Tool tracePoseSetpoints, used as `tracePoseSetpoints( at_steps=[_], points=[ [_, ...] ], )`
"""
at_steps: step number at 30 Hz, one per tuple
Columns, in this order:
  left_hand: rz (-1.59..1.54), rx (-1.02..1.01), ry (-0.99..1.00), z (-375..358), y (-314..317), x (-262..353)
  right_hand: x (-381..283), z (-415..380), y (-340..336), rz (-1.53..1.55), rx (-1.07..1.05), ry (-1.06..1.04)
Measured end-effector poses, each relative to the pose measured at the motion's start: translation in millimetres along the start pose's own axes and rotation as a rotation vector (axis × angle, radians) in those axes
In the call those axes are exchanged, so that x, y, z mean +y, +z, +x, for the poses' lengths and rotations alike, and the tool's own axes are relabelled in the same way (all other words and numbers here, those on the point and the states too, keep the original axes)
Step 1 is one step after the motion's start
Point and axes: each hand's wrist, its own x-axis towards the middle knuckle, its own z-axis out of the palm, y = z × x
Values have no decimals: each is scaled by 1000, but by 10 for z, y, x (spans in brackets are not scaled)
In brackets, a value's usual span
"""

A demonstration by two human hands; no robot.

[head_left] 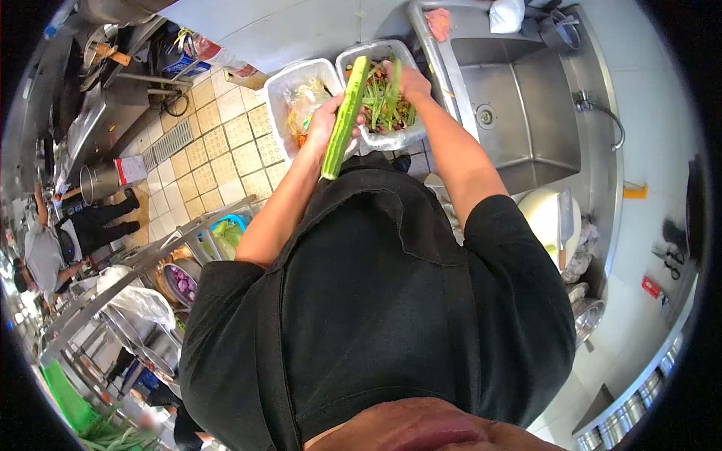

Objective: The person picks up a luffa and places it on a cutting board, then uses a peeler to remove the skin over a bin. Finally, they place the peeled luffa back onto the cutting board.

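My left hand (325,124) is closed around a long green cucumber (348,113), its surface streaked in light and darker green as if partly peeled. The cucumber slants up and away from my apron, its far end between the two bins. My right hand (410,81) is curled above the right-hand white bin (398,141), close to the cucumber's far end. A green strip of peel (395,86) hangs by its fingers; whatever else they grip is hidden. Green peelings (383,101) and other vegetable scraps lie inside that bin.
A second white bin (273,98) with plastic bags stands to the left. At right is a steel sink (519,113) with a faucet (602,113); a knife (564,225) lies on a round white board (538,214). Another person (56,248) is at far left.
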Motion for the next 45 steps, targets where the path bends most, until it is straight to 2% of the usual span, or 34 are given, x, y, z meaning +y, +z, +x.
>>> tracePoseSetpoints(
  at_steps=[1, 4, 6, 9, 12, 13, 17, 21, 26, 32, 39, 42, 43, 45],
  points=[
    [79, -31, -33, 118, -194, 31, -3, -27, -34, 28, 37, 24],
    [238, 118, 6, 204, -204, 95, -55, -241, -106, 79, 140, 29],
    [181, 138, 60, 317, -217, 87, -83, -456, -145, 101, 171, 1],
    [164, 149, 116, 463, -243, 73, -125, -916, 13, 116, 133, -239],
    [176, 260, 191, 636, -185, 79, -326, -1609, -18, 70, 69, -397],
    [168, 229, 207, 722, -223, 68, -326, -1740, 18, 83, 155, -479],
    [107, 227, 174, 785, -213, 59, -325, -1985, -97, 121, 187, -499],
    [164, 271, 213, 858, -242, 18, -250, -2030, -92, 117, 192, -488],
    [97, 292, 163, 840, -246, -7, -185, -2001, 26, 109, 187, -485],
    [139, 273, 188, 601, -179, 118, -361, -2048, -78, 244, 65, -419],
    [90, 340, 251, 652, -286, 119, -356, -1979, 23, 150, 144, -490],
    [141, 436, 299, 490, -154, 100, -405, -1900, 27, 56, 41, -428],
    [86, 427, 269, 367, -58, 90, -415, -1806, 47, 57, 55, -395],
    [191, 401, 215, 167, 77, 69, -408, -1467, 172, 61, 82, -328]
  ],
)
